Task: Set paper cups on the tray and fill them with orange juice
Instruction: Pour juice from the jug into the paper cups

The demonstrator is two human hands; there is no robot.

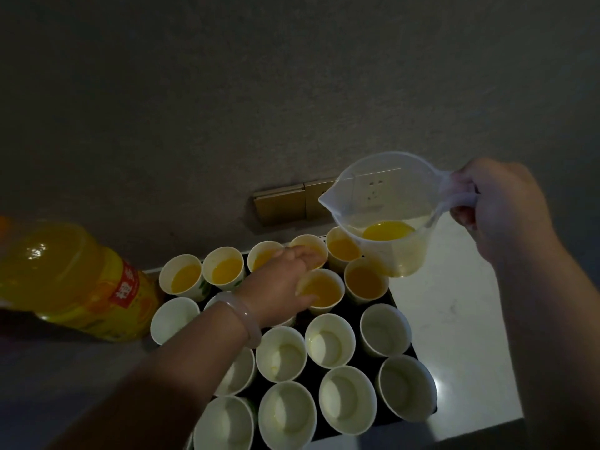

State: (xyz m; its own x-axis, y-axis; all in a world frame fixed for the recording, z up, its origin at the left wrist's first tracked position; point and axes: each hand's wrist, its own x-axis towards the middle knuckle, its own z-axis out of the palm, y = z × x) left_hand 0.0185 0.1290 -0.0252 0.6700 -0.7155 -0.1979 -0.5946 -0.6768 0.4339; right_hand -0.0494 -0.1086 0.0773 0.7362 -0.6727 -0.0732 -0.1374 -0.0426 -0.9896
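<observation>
Several white paper cups stand packed together on a dark tray [397,303]. The far row and part of the second row hold orange juice; the near cups [282,352] are empty. My left hand [285,280] reaches over the tray and grips a filled cup [323,289] in the second row, fingers round its rim and side. My right hand [500,209] holds the handle of a clear plastic measuring jug [383,216], raised above the tray's far right corner, with a little juice in its bottom.
A large orange juice bottle [71,280] with a red label stands left of the tray. A gold wall socket and switch plate [285,203] sits on the grey wall behind. The pale counter [461,306] runs right of the tray, with its front edge near.
</observation>
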